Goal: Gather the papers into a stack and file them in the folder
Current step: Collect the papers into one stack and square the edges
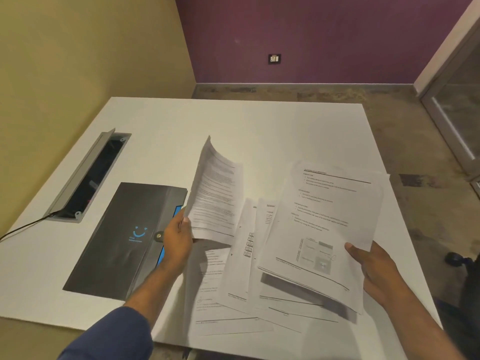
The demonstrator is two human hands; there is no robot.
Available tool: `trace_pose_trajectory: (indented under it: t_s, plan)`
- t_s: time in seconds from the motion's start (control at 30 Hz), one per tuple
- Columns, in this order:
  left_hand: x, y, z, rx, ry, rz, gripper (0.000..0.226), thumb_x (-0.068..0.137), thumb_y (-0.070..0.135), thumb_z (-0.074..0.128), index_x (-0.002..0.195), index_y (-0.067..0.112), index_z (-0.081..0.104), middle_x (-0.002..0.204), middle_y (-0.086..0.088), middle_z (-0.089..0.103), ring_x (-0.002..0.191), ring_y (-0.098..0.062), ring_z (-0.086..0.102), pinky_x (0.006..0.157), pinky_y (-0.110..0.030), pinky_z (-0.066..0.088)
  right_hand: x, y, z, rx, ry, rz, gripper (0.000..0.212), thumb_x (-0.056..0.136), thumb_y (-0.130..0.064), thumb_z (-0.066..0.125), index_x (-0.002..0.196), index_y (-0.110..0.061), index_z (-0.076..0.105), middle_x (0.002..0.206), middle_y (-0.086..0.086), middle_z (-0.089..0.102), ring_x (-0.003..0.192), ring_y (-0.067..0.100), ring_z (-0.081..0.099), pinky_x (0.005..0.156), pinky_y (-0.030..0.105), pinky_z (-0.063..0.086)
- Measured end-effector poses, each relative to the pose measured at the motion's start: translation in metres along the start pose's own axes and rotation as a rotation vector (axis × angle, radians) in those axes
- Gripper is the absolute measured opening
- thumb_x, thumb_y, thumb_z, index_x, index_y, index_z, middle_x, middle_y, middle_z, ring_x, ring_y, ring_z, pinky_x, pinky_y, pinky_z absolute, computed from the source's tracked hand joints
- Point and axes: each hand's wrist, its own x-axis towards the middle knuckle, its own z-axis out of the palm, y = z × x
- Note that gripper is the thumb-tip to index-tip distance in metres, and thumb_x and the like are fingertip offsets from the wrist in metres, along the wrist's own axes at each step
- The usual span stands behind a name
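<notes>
Several printed white papers [239, 279] lie fanned out on the white table [259, 120]. My left hand [178, 239] pinches the lower left corner of one curled sheet [218, 193], lifted above the pile. My right hand [374, 266] grips the right edge of a small bundle of sheets [322, 224], held above the loose papers. A black folder [122, 237] with a blue smiley logo and a snap button lies closed on the table, to the left of my left hand.
A grey cable box [88, 175] with its lid up is sunk into the table at the left, and a black cable [23, 228] runs off the edge. A dark chair part [465, 263] shows at the right. Walls stand close at the left and behind.
</notes>
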Motion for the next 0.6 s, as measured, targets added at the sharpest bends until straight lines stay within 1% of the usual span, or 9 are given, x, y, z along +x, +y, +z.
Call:
trace_pose_trajectory:
  t_s: [0.1, 0.2, 0.27, 0.33, 0.37, 0.43, 0.47, 0.53, 0.6]
  plan:
    - [-0.002, 0.001, 0.008, -0.197, -0.06, -0.112, 0.032, 0.105, 0.016, 0.038, 0.126, 0.019, 0.062, 0.103, -0.003, 0.074, 0.092, -0.02, 0.073, 0.068, -0.028, 0.061, -0.001, -0.002, -0.001, 0.048, 0.007, 0.017, 0.042, 0.089, -0.004, 0.058, 0.13, -0.013, 0.056, 0.124, 0.009, 0.066, 0.114, 0.03, 0.06, 0.103, 0.047, 0.043]
    - [-0.011, 0.001, 0.018, -0.336, -0.068, -0.164, 0.031, 0.106, 0.018, 0.038, 0.127, 0.02, 0.061, 0.106, -0.003, 0.075, 0.097, -0.026, 0.073, 0.073, -0.039, 0.062, -0.003, -0.003, -0.005, 0.08, 0.009, 0.019, 0.041, 0.089, -0.005, 0.058, 0.128, -0.016, 0.058, 0.124, 0.008, 0.066, 0.114, 0.029, 0.06, 0.104, 0.048, 0.042]
    - [-0.019, -0.001, 0.023, -0.399, -0.053, -0.18, 0.032, 0.106, 0.02, 0.038, 0.13, 0.018, 0.059, 0.112, -0.007, 0.073, 0.101, -0.028, 0.071, 0.079, -0.042, 0.061, -0.004, -0.003, -0.009, 0.093, 0.012, 0.014, 0.04, 0.09, -0.004, 0.058, 0.128, -0.017, 0.058, 0.125, 0.007, 0.066, 0.116, 0.029, 0.059, 0.106, 0.049, 0.041]
    - [-0.024, -0.002, 0.024, -0.422, 0.029, -0.177, 0.032, 0.106, 0.02, 0.039, 0.132, 0.015, 0.057, 0.116, -0.009, 0.071, 0.103, -0.026, 0.07, 0.078, -0.038, 0.062, -0.007, -0.003, -0.013, 0.09, 0.02, 0.006, 0.041, 0.09, -0.004, 0.058, 0.129, -0.017, 0.057, 0.126, 0.008, 0.065, 0.118, 0.029, 0.058, 0.107, 0.05, 0.039]
    - [-0.024, 0.0, 0.024, -0.426, 0.092, -0.165, 0.032, 0.106, 0.02, 0.04, 0.132, 0.014, 0.057, 0.117, -0.01, 0.07, 0.105, -0.026, 0.07, 0.081, -0.04, 0.062, -0.008, -0.003, -0.015, 0.085, 0.023, 0.004, 0.041, 0.09, -0.004, 0.058, 0.129, -0.017, 0.057, 0.126, 0.008, 0.065, 0.118, 0.029, 0.058, 0.107, 0.05, 0.039]
    - [-0.022, 0.006, 0.019, -0.436, 0.208, -0.138, 0.032, 0.105, 0.019, 0.043, 0.134, 0.014, 0.056, 0.119, -0.01, 0.069, 0.11, -0.031, 0.067, 0.092, -0.052, 0.056, -0.01, -0.002, -0.018, 0.076, 0.027, 0.007, 0.039, 0.09, -0.005, 0.059, 0.126, -0.018, 0.058, 0.126, 0.008, 0.065, 0.117, 0.029, 0.059, 0.107, 0.05, 0.039]
    - [-0.02, 0.011, 0.015, -0.446, 0.238, -0.115, 0.032, 0.104, 0.018, 0.043, 0.134, 0.014, 0.056, 0.119, -0.01, 0.069, 0.111, -0.033, 0.066, 0.095, -0.053, 0.054, -0.011, -0.001, -0.02, 0.074, 0.024, 0.011, 0.037, 0.09, -0.005, 0.059, 0.124, -0.019, 0.059, 0.126, 0.008, 0.065, 0.116, 0.028, 0.059, 0.107, 0.049, 0.039]
    - [-0.016, 0.02, 0.009, -0.47, 0.223, -0.071, 0.034, 0.105, 0.016, 0.042, 0.137, 0.013, 0.054, 0.123, -0.013, 0.067, 0.113, -0.033, 0.065, 0.096, -0.051, 0.054, -0.013, 0.001, -0.021, 0.077, 0.023, 0.021, 0.031, 0.09, -0.004, 0.059, 0.115, -0.022, 0.062, 0.122, 0.006, 0.067, 0.112, 0.027, 0.061, 0.106, 0.047, 0.041]
    - [-0.009, 0.022, 0.004, -0.446, 0.16, -0.087, 0.037, 0.105, 0.015, 0.04, 0.141, 0.009, 0.048, 0.128, -0.016, 0.064, 0.112, -0.032, 0.065, 0.093, -0.049, 0.056, -0.014, 0.003, -0.021, 0.085, 0.032, 0.028, 0.028, 0.091, -0.004, 0.058, 0.107, -0.026, 0.064, 0.116, 0.002, 0.069, 0.109, 0.025, 0.061, 0.104, 0.046, 0.042]
